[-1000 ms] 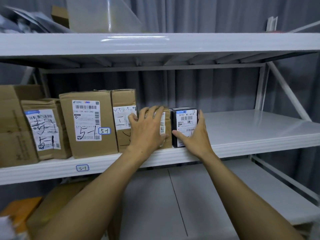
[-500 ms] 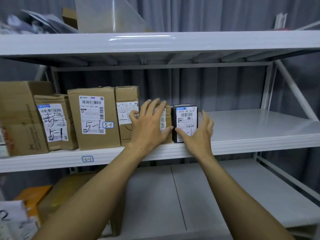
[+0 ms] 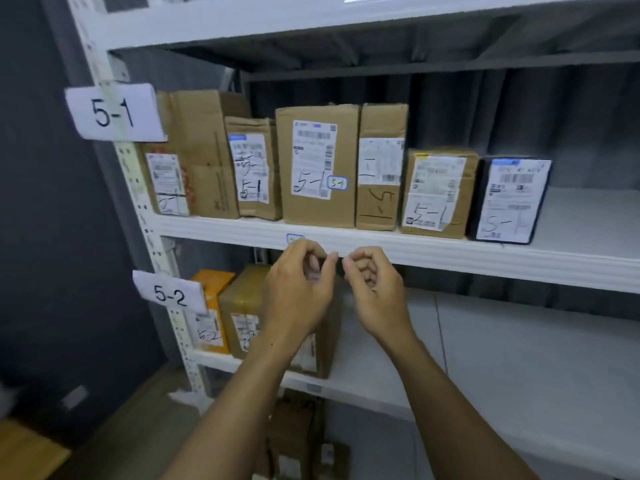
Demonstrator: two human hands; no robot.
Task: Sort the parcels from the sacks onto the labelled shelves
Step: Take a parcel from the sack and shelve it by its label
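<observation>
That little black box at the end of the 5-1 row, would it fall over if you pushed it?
Probably not easily. The black box looks squat and stands flat on the shelf, so a low push would likely slide it. Its corners look square, so it seems stiff. Being the smallest there, beside the brown parcel, it is probably light.

A dark grey curtain (image 3: 519, 109) hangs in vertical folds behind the rack, filling the 12 to 2 o'clock sector of the view. A dark grey wall panel (image 3: 41, 237) covers the 9 o'clock side, just beside the perforated white upright (image 3: 138, 188). At 7 to 8 o'clock, the grey floor (image 3: 131, 438) carries a yellow-brown flat item (image 3: 24, 452) cut off by the frame edge, with a small grey rectangular item (image 3: 74, 396) near it; both are too blurred to identify.
</observation>
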